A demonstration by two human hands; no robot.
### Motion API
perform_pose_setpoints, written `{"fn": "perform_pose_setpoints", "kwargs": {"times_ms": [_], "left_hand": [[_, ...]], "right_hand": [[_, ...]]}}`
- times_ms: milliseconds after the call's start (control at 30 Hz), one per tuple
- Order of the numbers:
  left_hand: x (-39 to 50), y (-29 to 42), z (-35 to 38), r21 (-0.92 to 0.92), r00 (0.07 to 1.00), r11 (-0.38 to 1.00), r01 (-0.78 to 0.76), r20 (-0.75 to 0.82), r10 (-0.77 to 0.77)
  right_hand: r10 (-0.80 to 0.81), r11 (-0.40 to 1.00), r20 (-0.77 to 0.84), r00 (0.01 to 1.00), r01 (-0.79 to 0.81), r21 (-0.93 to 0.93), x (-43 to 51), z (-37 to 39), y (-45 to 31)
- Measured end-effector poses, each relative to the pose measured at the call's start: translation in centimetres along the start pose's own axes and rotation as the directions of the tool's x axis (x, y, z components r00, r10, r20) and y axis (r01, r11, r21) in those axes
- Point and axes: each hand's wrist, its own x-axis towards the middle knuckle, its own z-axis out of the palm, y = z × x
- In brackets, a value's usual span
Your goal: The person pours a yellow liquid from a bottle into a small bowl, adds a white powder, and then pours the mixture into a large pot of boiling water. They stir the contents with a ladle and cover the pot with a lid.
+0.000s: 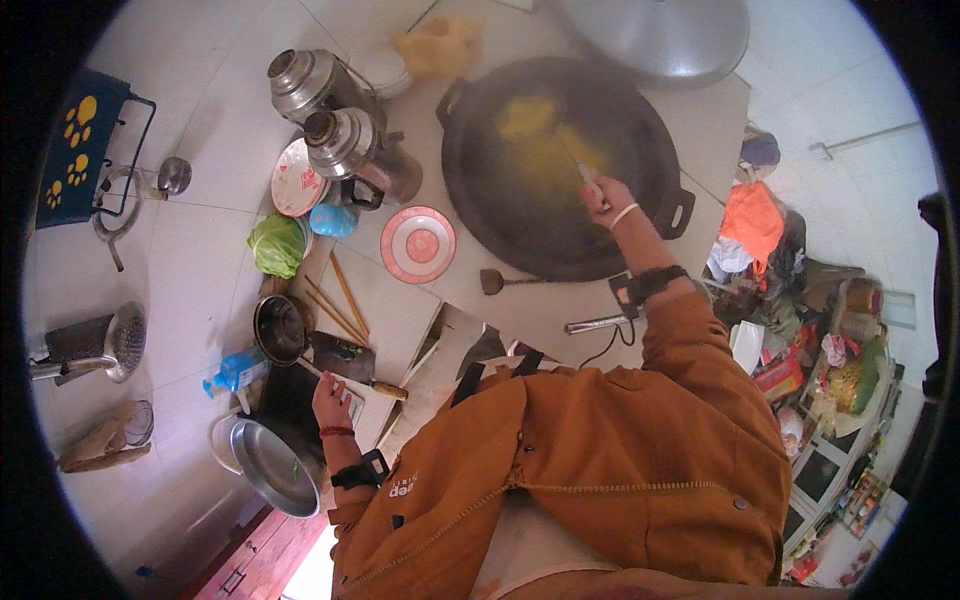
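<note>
A large black wok with steam over it holds yellow food. My right hand is closed around the pale handle of a cooking utensil, whose thin shaft reaches into the food; its far end is blurred by steam. At the lower left, my left hand is at the handle of a small dark saucepan; whether the fingers grip it is unclear. A cleaver with a wooden handle lies just beside that hand. Left of the wok sits a pink-rimmed plate.
Two metal thermos flasks, a cabbage and wooden chopsticks are at the left. A metal basin stands below the saucepan. A spatula lies by the wok's near edge. The big metal lid is behind the wok.
</note>
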Motion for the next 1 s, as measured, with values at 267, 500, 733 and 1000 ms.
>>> {"fn": "perform_pose_setpoints", "kwargs": {"times_ms": [267,500,733,1000], "left_hand": [[1.1,0.1,0.7,0.010,0.999,1.000,0.002,0.043,-0.003],[1.6,0.1,1.3,0.042,0.999,0.999,0.009,0.042,-0.010],[1.7,-0.1,0.4,0.056,0.998,0.998,0.004,0.067,-0.008],[1.2,-0.8,-2.7,0.069,0.999,0.997,0.034,0.023,-0.035]], "right_hand": [[-0.492,0.734,-0.067,0.868,0.373,-0.568,-9.4,5.3,-7.3],[-0.795,-0.217,0.190,0.576,0.021,-0.976,-11.3,4.6,-8.7],[-0.739,-0.314,-0.015,0.674,-0.363,-0.877,-4.1,-3.4,-5.8],[-0.637,0.069,-0.446,0.629,-0.529,-0.846,2.0,-8.5,-0.1]]}}
